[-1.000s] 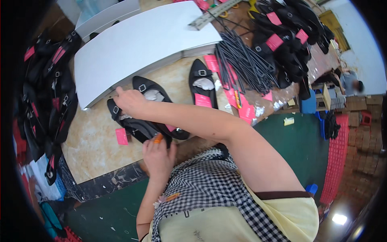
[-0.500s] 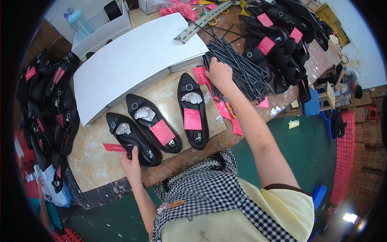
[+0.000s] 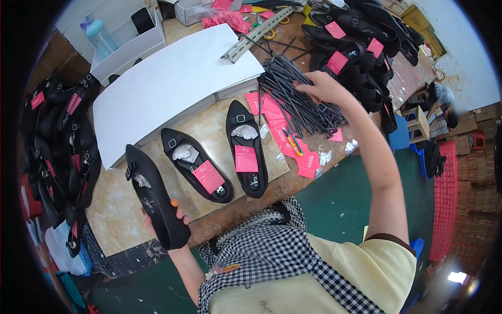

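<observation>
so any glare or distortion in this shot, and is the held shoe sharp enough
In the head view, fisheye bending bows the white board and the corners go black; in the head view, a bright light burns out at lower right; in the head view, the held black shoe reads fairly clear, though its dark side loses detail.

Matt shoe (image 3: 157,205), shiny metallic buckle (image 3: 240,119), smooth plastic-looking rods (image 3: 293,97), paper tag (image 3: 208,177), cloth apron (image 3: 261,240)
</observation>
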Motion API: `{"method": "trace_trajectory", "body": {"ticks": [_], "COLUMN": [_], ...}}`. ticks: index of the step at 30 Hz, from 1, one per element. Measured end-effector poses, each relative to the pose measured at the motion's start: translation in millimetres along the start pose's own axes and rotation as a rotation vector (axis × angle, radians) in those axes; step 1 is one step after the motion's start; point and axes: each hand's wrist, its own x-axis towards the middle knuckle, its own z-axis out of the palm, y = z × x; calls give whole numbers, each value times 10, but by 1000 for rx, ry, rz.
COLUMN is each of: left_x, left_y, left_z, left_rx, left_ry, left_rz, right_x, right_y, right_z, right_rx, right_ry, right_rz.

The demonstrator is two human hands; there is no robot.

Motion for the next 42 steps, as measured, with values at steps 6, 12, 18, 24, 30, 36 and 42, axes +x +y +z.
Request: {"method": "trace_trajectory", "body": {"ticks": [6, 12, 18, 24, 30, 36, 42], "left_x": [-70, 92, 242, 545, 437, 520, 481], "left_y": [52, -62, -24, -272, -230, -373, -389], "left_z": [81, 223, 299, 603, 619, 486, 454], "left_rx": [138, 119, 191, 307, 349, 490, 755], "left_ry": [68, -33, -41, 72, 155, 318, 353], "left_rz": [38, -12, -53, 38, 80, 201, 393], "right_x": [64, 135, -409, -218, -380, -988, -1204], "right_y": [-10, 102, -4, 22, -100, -1040, -1675], "right_z": [-26, 441, 626, 1294, 1045, 1172, 1624], "right_rx": [-1076, -1058, -369, -564, -405, 566, 436], "right_ry": [16, 155, 456, 458, 517, 85, -253], "right_rz": [-496, -907, -135, -34, 28, -105, -410]}}
